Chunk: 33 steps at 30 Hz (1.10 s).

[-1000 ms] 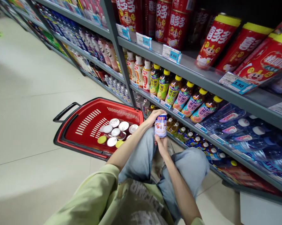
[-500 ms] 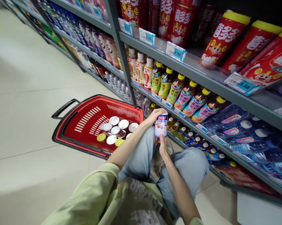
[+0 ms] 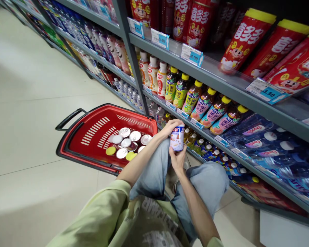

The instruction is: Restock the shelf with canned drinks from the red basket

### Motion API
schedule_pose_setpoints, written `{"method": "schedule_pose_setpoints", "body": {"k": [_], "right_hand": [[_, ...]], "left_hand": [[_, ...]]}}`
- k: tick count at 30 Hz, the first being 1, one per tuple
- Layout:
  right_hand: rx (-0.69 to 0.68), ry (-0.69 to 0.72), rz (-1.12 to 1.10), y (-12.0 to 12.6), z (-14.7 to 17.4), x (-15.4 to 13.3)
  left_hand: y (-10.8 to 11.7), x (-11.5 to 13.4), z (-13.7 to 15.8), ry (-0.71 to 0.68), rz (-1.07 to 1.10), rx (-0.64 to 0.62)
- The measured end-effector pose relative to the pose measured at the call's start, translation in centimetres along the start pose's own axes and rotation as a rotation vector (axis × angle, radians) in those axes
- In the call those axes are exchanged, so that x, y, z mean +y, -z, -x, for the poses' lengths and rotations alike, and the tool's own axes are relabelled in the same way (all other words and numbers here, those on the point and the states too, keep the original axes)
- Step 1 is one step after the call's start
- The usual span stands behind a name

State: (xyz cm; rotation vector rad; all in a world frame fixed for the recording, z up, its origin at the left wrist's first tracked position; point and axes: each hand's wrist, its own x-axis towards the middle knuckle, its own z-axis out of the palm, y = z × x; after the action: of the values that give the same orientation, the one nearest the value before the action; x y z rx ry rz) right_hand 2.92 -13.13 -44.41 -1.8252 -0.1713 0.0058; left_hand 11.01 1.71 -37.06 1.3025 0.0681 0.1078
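Pale tiles cover the floor (image 3: pixel 41 130) of a shop aisle, with grey shelves (image 3: pixel 132 58) running along its right side. Held up close to the left knee is a can (image 3: pixel 177 139), white and blue, with red lettering near its top. The left hand (image 3: pixel 173 127) grasps its upper end, fingers laid over the top; the right hand (image 3: pixel 177 157) grips the lower end, thumb on the label's bottom left corner. Just below the can are the jeans (image 3: pixel 154 171), knees bent and apart. To the left, a red basket (image 3: pixel 88 147) with a black rim rests on the floor, its black handle (image 3: pixel 68 117) sticking out past the far left end. More cans (image 3: pixel 135 136) sit grouped inside, several showing silvery ends and some yellow lids (image 3: pixel 110 151); the left forearm hides part of the group. Beyond the can, small bottles (image 3: pixel 207 153) line a low shelf. One level up come tea bottles (image 3: pixel 194 99) with yellow caps, white-capped bottles (image 3: pixel 153 73) on their left and water bottles (image 3: pixel 259 142) on their right. Higher again are red cans (image 3: pixel 241 37), above price tags (image 3: pixel 192 55) reading 5.40, 4.00 and 3.50. Nearest the camera is a pale green sleeve (image 3: pixel 95 209).
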Motion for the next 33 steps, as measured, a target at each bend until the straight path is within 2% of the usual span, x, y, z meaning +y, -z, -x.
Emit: {"method": "schedule_pose_setpoints", "body": {"k": [6, 19, 24, 33], "right_hand": [[0.145, -0.026, 0.054, -0.4, 0.2, -0.5], [0.137, 0.005, 0.005, -0.2, 0.1, -0.9], [0.193, 0.032, 0.105, -0.2, 0.2, -1.2], [0.294, 0.009, 0.019, -0.7, 0.5, -1.8]], "left_hand": [[0.2, -0.2, 0.0, 0.004, -0.013, -0.024], [0.6, -0.7, -0.2, 0.004, 0.004, -0.046], [0.5, -0.4, -0.1, 0.002, 0.022, -0.054], [0.8, -0.4, -0.1, 0.009, 0.122, -0.038]]}}
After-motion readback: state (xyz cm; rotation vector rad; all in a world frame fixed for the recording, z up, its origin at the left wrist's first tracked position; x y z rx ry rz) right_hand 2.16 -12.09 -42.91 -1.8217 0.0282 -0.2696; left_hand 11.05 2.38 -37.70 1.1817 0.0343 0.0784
